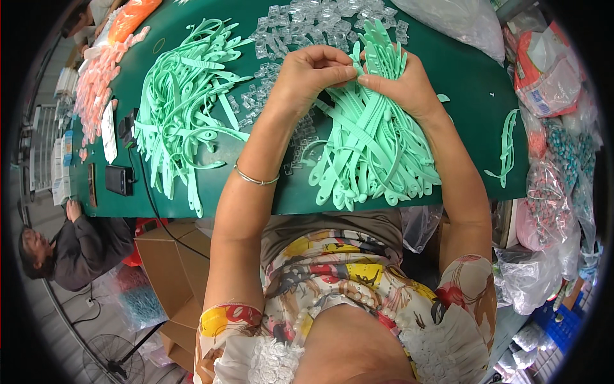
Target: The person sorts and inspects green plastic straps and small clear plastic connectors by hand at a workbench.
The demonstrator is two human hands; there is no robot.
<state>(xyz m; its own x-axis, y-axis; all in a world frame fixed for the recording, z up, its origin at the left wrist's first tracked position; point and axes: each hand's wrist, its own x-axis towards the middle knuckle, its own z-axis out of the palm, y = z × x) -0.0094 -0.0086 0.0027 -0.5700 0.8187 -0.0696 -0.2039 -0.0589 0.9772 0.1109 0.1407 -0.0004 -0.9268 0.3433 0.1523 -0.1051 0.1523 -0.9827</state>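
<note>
My right hand [406, 83] is wrapped around the upper part of a thick bundle of mint-green rubber straps [377, 147], thumb across the front. The straps' tops stick up above the fist, and their slotted lower ends fan out toward the near table edge. Close against the bundle's left side, my left hand [320, 72] is closed in a pinch on a strap at its edge; the fingertips partly hide it. To the left lies a loose heap of the same straps [182, 105]. Small clear plastic clips [275, 41] are spread behind and between the two groups.
On the green table [249, 185] a few stray straps [508, 147] lie at right. Pink pieces [99, 83] and a black box [119, 180] with a cable are at left. Filled plastic bags [543, 70] crowd the right side. A co-worker [83, 246] sits at far left, beside cardboard boxes [173, 262].
</note>
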